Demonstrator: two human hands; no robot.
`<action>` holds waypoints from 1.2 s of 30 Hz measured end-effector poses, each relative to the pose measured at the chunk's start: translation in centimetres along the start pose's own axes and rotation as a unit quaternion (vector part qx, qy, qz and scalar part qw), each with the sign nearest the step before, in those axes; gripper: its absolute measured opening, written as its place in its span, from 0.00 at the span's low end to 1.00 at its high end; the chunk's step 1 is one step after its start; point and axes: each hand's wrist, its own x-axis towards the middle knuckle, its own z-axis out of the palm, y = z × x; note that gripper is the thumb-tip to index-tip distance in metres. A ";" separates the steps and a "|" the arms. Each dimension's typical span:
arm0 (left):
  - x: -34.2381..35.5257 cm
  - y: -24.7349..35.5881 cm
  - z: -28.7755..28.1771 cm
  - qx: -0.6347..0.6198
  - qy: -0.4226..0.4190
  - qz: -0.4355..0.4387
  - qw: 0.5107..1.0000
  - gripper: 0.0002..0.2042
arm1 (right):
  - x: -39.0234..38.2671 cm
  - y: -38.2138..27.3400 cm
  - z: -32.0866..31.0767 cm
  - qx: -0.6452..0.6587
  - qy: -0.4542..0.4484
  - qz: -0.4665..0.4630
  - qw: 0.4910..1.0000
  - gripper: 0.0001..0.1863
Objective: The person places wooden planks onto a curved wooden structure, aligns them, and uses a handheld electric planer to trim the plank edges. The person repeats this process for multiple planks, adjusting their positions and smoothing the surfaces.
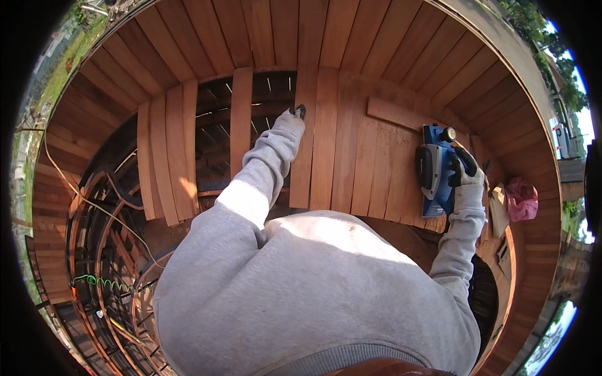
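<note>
My right hand (467, 168), in a glove with black fingers, is closed round the handle of a blue electric hand planer (429, 172). The planer, with a grey-black side cover and a round front knob, rests over the boards on the right. Farther left, my left hand (297, 115) is at the far part of a long reddish wooden board (305, 156), by its left edge. Only a little of its dark glove shows past the grey cuff, so its grip is hidden. More narrow boards (344, 144) lie side by side between my hands.
Gaps between boards at left expose a dark slatted frame (212, 119). A loose plank (395, 113) lies across the boards beyond the planer. A pink bag or cloth (522, 198) sits at far right. A thin cord (110, 213) and green coiled cable (100, 281) run along the left.
</note>
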 end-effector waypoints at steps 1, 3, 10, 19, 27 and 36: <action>-0.1 0.1 -0.2 -0.004 -0.001 0.001 1.000 0.23 | 0.3 0.2 0.1 0.014 0.001 0.000 1.000 0.20; -0.1 0.1 -0.2 -0.011 -0.001 -0.002 1.000 0.23 | 0.5 0.3 0.3 -0.027 0.010 0.002 1.000 0.20; -1.1 0.8 -0.6 -0.028 0.005 -0.014 0.999 0.24 | 0.9 0.0 0.7 -0.047 -0.001 0.015 0.999 0.20; 0.7 -0.6 1.2 -0.031 0.018 -0.010 0.999 0.25 | 0.6 -0.7 1.1 -0.062 0.003 0.023 0.998 0.19; 0.8 -1.2 1.1 -0.057 -0.016 -0.036 0.998 0.26 | 1.4 1.1 0.6 -0.078 0.018 -0.021 0.997 0.18; -1.1 0.2 -0.1 0.024 -0.017 0.007 1.000 0.29 | 3.7 5.0 -0.9 -0.129 0.002 -0.097 0.987 0.18</action>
